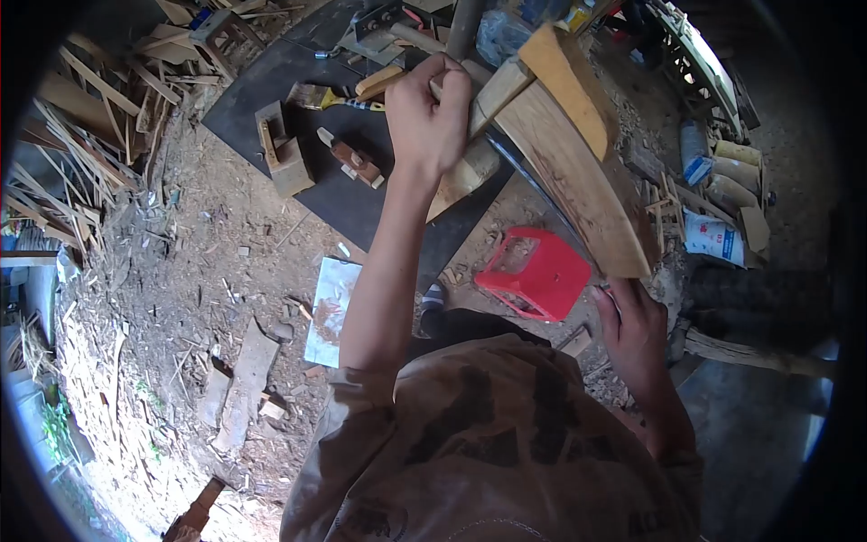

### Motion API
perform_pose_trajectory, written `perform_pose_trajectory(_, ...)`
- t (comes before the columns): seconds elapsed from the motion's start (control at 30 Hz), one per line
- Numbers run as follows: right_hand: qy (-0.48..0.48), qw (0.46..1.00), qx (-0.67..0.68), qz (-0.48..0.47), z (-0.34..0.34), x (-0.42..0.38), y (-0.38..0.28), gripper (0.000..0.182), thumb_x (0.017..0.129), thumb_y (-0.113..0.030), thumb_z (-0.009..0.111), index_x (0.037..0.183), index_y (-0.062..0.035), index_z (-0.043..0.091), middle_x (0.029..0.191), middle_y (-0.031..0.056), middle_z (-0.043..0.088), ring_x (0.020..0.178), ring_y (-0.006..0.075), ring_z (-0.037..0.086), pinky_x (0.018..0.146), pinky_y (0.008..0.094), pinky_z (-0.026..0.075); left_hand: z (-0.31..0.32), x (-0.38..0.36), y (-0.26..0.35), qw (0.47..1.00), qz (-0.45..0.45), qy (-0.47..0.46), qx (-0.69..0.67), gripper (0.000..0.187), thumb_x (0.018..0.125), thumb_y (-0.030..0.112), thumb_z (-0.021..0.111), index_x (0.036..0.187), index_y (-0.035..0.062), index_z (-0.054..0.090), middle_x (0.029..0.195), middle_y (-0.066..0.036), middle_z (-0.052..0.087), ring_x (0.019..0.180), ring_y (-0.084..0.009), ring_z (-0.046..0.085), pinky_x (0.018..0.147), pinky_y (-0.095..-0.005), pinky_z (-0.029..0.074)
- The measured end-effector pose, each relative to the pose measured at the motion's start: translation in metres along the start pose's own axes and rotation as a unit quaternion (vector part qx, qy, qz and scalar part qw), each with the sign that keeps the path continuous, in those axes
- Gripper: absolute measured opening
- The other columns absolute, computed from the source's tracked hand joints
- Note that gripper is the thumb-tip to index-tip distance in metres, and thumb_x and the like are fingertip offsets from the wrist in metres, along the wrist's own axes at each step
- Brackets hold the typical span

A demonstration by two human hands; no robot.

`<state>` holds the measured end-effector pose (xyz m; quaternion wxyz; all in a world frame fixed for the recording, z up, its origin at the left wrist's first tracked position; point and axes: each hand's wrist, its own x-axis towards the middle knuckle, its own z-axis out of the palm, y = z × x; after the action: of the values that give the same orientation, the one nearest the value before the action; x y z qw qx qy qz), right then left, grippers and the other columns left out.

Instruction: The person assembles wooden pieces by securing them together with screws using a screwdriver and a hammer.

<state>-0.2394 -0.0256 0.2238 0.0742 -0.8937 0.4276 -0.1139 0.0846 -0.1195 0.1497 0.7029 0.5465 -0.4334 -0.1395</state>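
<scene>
My left hand (429, 113) is a fist around a wooden bar (379, 82), whose pale end sticks out on the left. Just right of that fist, a light wooden strip (498, 98) meets a large curved board (582, 172) with an orange-brown piece (569, 86) on its upper part. Below the board's lower end is my right hand (634, 321), its fingers bent and closed around something thin and dark that is mostly hidden. A thin dark rod or blade (540, 188) runs slanting beside the board.
A dark tabletop (348, 212) bears a brush (316, 97), a wooden block (291, 167) and a small wooden plane (352, 163). Below stands a red plastic stool (549, 275). Wood scraps (248, 370) and shavings cover the ground; sacks (713, 237) lie at right.
</scene>
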Motion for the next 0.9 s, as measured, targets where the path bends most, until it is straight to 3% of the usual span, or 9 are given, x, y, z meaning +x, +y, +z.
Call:
perform_pose_trajectory(0.1, -0.050, 0.998, 0.007, 0.024, -0.010, 0.000, 0.000, 0.028, 0.100, -0.014, 0.071, 0.125, -0.0015, 0.067, 0.091, 0.0198, 0.071, 0.074, 0.0421, 0.070, 0.063, 0.0490, 0.054, 0.003, 0.004, -0.004, 1.000, -0.005, 0.001, -0.008, 0.029, 0.091, 0.025, 0.060, 0.089, -0.0022, 0.070, 0.068, -0.020, 0.064, 0.059, -0.0306, 0.061, 0.063, -0.0395, 0.050)
perform_pose_trajectory(0.17, -0.047, 0.998, 0.006, 0.030, -0.009, -0.002, 0.000, 0.021, 0.100, -0.012, 0.072, 0.116, -0.0010, 0.069, 0.078, 0.0178, 0.067, 0.068, 0.0406, 0.068, 0.059, 0.0486, 0.051, 0.005, 0.005, -0.002, 1.000, -0.017, -0.015, -0.009, 0.030, 0.090, 0.026, 0.061, 0.089, -0.0016, 0.071, 0.068, -0.021, 0.064, 0.059, -0.0325, 0.062, 0.063, -0.0409, 0.050)
perform_pose_trajectory(0.37, -0.098, 0.992, 0.036, 0.069, -0.016, -0.002, -0.009, 0.023, 0.102, -0.008, 0.065, 0.123, 0.0020, 0.066, 0.069, 0.0141, 0.058, 0.059, 0.0333, 0.058, 0.059, 0.0428, 0.044, 0.008, 0.007, -0.003, 0.998, -0.041, -0.035, -0.020, 0.030, 0.086, 0.029, 0.065, 0.088, -0.0004, 0.073, 0.066, -0.021, 0.063, 0.060, -0.0330, 0.065, 0.066, -0.0410, 0.053)
perform_pose_trajectory(0.47, -0.105, 0.989, 0.048, 0.096, -0.019, 0.005, -0.020, 0.015, 0.102, -0.013, 0.070, 0.105, 0.0012, 0.067, 0.070, 0.0162, 0.064, 0.059, 0.0393, 0.065, 0.055, 0.0439, 0.048, 0.005, 0.007, 0.000, 0.999, -0.039, -0.031, -0.013, 0.029, 0.085, 0.028, 0.067, 0.087, -0.0002, 0.073, 0.066, -0.021, 0.064, 0.060, -0.0323, 0.066, 0.066, -0.0402, 0.054)
perform_pose_trajectory(0.53, -0.088, 0.992, 0.050, 0.079, -0.014, 0.003, -0.017, 0.017, 0.099, -0.013, 0.071, 0.107, 0.0020, 0.068, 0.072, 0.0164, 0.065, 0.062, 0.0404, 0.066, 0.058, 0.0453, 0.050, 0.003, 0.008, 0.001, 0.999, -0.019, -0.020, -0.022, 0.028, 0.084, 0.027, 0.068, 0.086, 0.0003, 0.073, 0.066, -0.021, 0.064, 0.060, -0.0318, 0.066, 0.065, -0.0398, 0.054)
perform_pose_trajectory(0.67, -0.070, 0.997, -0.028, 0.002, -0.009, -0.012, -0.003, 0.037, 0.091, -0.012, 0.071, 0.124, 0.0042, 0.066, 0.093, 0.0247, 0.068, 0.078, 0.0465, 0.068, 0.068, 0.0512, 0.052, -0.009, 0.014, -0.003, 0.995, 0.007, -0.068, -0.079, 0.020, 0.085, 0.022, 0.068, 0.091, 0.0038, 0.074, 0.068, -0.015, 0.068, 0.058, -0.0311, 0.066, 0.064, -0.0380, 0.053)
perform_pose_trajectory(0.7, -0.060, 0.997, -0.044, -0.001, -0.007, -0.018, -0.002, 0.044, 0.088, -0.011, 0.071, 0.129, 0.0048, 0.065, 0.101, 0.0273, 0.069, 0.083, 0.0484, 0.069, 0.071, 0.0527, 0.053, -0.024, 0.018, 0.007, 0.991, -0.008, -0.126, -0.045, 0.018, 0.088, 0.016, 0.064, 0.096, 0.0044, 0.074, 0.076, -0.014, 0.071, 0.065, -0.0304, 0.068, 0.066, -0.0375, 0.053)
perform_pose_trajectory(0.8, -0.032, 0.998, -0.034, 0.039, -0.001, -0.029, -0.012, 0.061, 0.084, -0.012, 0.071, 0.140, 0.0064, 0.058, 0.122, 0.0330, 0.066, 0.099, 0.0526, 0.069, 0.082, 0.0544, 0.055, -0.028, 0.026, -0.002, 0.981, 0.129, -0.112, -0.090, 0.018, 0.090, 0.011, 0.061, 0.098, 0.0042, 0.075, 0.085, -0.015, 0.072, 0.075, -0.0292, 0.070, 0.071, -0.0378, 0.054)
perform_pose_trajectory(0.9, -0.044, 0.999, 0.001, 0.003, 0.000, -0.013, -0.026, 0.068, 0.083, -0.016, 0.073, 0.144, 0.0078, 0.055, 0.129, 0.0334, 0.064, 0.108, 0.0526, 0.068, 0.091, 0.0525, 0.055, -0.040, 0.027, 0.006, 0.978, 0.153, -0.132, -0.052, 0.025, 0.096, 0.019, 0.055, 0.089, 0.0019, 0.071, 0.090, -0.018, 0.068, 0.081, -0.0357, 0.066, 0.072, -0.0427, 0.051)
